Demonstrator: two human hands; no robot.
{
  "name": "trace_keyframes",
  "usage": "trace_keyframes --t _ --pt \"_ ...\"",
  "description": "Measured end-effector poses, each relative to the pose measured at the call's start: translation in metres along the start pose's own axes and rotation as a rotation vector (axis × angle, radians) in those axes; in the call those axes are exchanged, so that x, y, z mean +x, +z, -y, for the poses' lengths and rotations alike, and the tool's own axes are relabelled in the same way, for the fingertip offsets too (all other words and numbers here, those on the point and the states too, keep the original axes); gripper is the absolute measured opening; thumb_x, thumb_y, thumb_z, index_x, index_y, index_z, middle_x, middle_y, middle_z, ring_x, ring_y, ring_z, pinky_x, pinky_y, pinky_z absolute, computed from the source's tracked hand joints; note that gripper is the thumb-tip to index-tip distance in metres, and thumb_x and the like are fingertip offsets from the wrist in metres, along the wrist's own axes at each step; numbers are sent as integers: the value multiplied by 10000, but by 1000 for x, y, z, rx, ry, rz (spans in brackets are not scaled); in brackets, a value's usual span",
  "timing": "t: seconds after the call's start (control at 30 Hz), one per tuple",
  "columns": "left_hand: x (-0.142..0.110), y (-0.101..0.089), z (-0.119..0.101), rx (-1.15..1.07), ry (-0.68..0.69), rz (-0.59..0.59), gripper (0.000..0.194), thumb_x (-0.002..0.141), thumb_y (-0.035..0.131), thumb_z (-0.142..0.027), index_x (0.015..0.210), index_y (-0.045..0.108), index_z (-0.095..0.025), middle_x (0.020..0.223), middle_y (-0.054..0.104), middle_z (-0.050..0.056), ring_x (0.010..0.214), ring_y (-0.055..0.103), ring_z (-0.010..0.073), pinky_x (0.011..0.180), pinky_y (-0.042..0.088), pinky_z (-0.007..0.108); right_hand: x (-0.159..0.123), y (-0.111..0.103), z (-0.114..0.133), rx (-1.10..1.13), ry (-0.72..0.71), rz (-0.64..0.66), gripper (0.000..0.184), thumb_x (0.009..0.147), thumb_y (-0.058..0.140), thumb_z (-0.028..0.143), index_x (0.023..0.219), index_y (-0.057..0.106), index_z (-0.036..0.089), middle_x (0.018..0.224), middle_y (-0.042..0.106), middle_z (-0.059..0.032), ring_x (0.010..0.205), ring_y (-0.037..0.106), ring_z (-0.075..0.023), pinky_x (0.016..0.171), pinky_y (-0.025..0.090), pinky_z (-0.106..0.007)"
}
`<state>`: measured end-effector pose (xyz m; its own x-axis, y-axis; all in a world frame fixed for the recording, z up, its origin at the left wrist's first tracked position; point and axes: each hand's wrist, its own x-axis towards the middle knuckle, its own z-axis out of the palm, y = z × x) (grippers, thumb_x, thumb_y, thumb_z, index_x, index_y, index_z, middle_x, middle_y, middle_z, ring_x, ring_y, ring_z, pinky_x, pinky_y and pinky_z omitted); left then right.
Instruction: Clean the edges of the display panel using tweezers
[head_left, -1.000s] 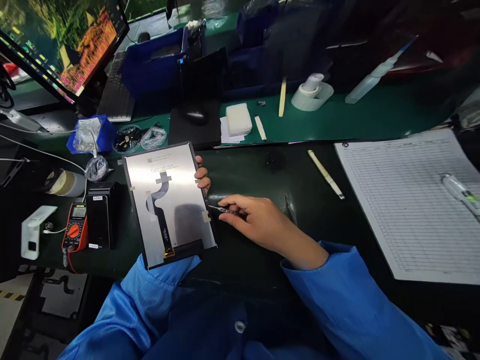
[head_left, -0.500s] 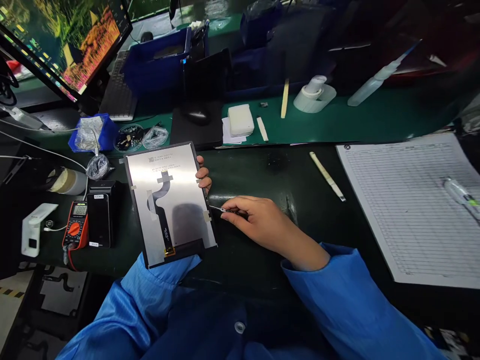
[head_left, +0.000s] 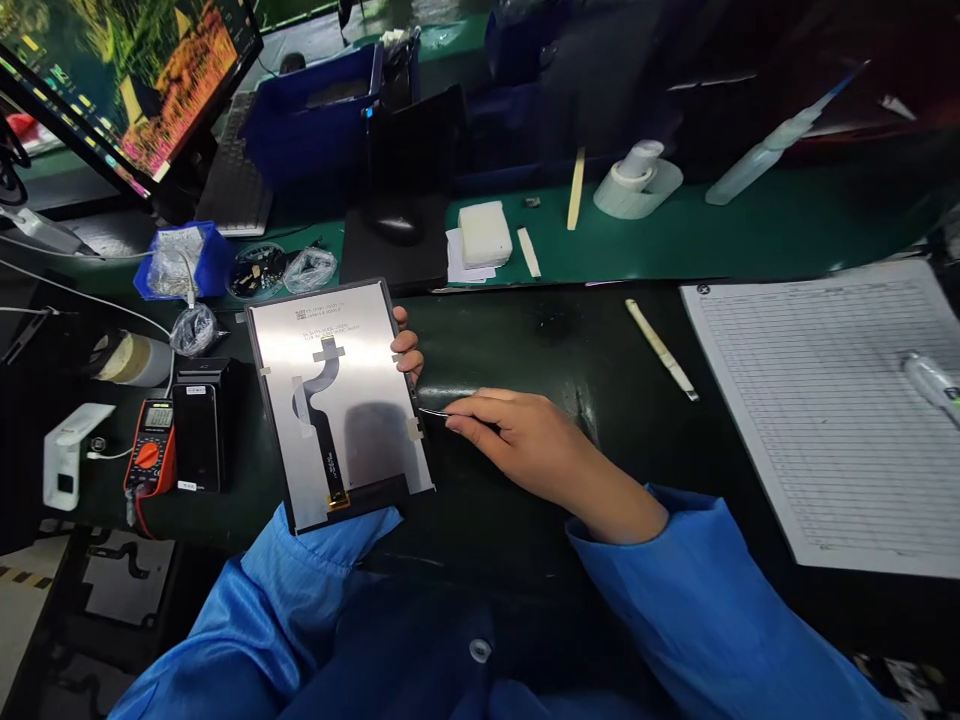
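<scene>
A tablet display panel (head_left: 375, 370), metal back facing up and tilted toward me, is held from beneath by my left hand (head_left: 406, 345). Its fingers curl round the panel's right edge; the palm and thumb are hidden under it. A dark flex cable (head_left: 324, 440) runs down the panel's back to an orange connector end. My right hand (head_left: 517, 435) pinches a pair of tweezers (head_left: 435, 412), mostly covered by the fingers. The slim metal tip meets the panel's right edge, just below my left fingertips; whether it grips anything there is too small to tell.
To the left stand an orange multimeter (head_left: 150, 450), a black phone-like device (head_left: 199, 435) and a blue bin (head_left: 184, 262). A ruled sheet (head_left: 817, 420) with a pen lies right, near a flat stick (head_left: 660, 350). Behind are a mouse (head_left: 397, 225) and a white pad block (head_left: 484, 235).
My right hand and the tweezers have shifted very slightly, with the tip still at the panel's right edge. The view has turned a little; the left hand keeps its hold.
</scene>
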<state>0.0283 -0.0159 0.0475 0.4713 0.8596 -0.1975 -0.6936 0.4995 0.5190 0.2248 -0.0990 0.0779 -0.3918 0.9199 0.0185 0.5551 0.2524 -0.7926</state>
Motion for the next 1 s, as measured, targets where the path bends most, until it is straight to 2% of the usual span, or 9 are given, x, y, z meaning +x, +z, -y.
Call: trace_keyframes --t 0.17,0.3,0.37,0.5,0.6,0.67,0.73,0.87,1.0 --pt "-3 4 -3 -43 -33 57 624 642 706 -647 1058 578 -199 731 499 14 605 339 117 503 262 251 0 1 0 30 143 49 142 921 656 329 1018 711 240 764 713 20 641 645 -155 535 446 -269" --pt "-5 6 -3 -22 -43 30 629 657 687 -664 1061 575 -195 740 510 20 610 357 116 500 283 247 1 1 0 -10 17 19 181 972 549 269 967 726 229 933 746 -23 816 683 -183 684 504 -299" --pt "-4 8 -3 -25 -39 4 635 662 656 -700 1041 573 -198 713 490 15 589 344 110 477 271 238 1 0 0 -4 19 23 213 984 520 280 992 727 234 942 750 -27 833 688 -190 704 511 -308" --pt "-1 9 -4 -52 -35 -49 589 751 494 -740 993 572 -209 687 459 22 564 301 118 460 247 244 1 0 1 24 144 51 143 919 642 324 1014 711 242 785 722 11 674 663 -165 573 471 -274" --pt "-1 8 -6 -26 -68 -82 558 829 413 -686 1094 564 -218 711 472 42 598 308 147 511 278 272 1 0 2 3 72 26 119 934 617 276 977 721 237 869 739 -7 741 673 -169 637 499 -286" --pt "-1 8 -7 -8 -73 -103 637 829 388 -708 1212 531 -221 723 475 48 616 309 161 549 293 289 1 0 2 -8 20 15 178 969 555 266 989 730 238 947 750 -23 821 685 -183 701 518 -306" --pt "-1 8 -6 -11 -52 -123 717 811 362 -748 1273 501 -218 729 470 48 620 301 165 571 295 298 1 0 2 2 50 18 184 970 558 289 1022 727 241 924 752 -21 825 691 -190 689 519 -308" --pt "1 9 -5 -7 -21 -145 698 798 335 -767 1191 523 -221 708 437 36 603 279 158 566 259 294 0 0 3 31 157 46 144 915 651 319 1016 716 240 811 730 2 691 667 -169 577 483 -278" --pt "-1 12 -7 -11 -58 -125 654 847 244 -748 1058 551 -210 707 445 33 603 263 146 573 244 294 -1 0 2 -2 27 21 177 972 555 266 973 726 221 943 740 -27 801 673 -174 686 505 -297"
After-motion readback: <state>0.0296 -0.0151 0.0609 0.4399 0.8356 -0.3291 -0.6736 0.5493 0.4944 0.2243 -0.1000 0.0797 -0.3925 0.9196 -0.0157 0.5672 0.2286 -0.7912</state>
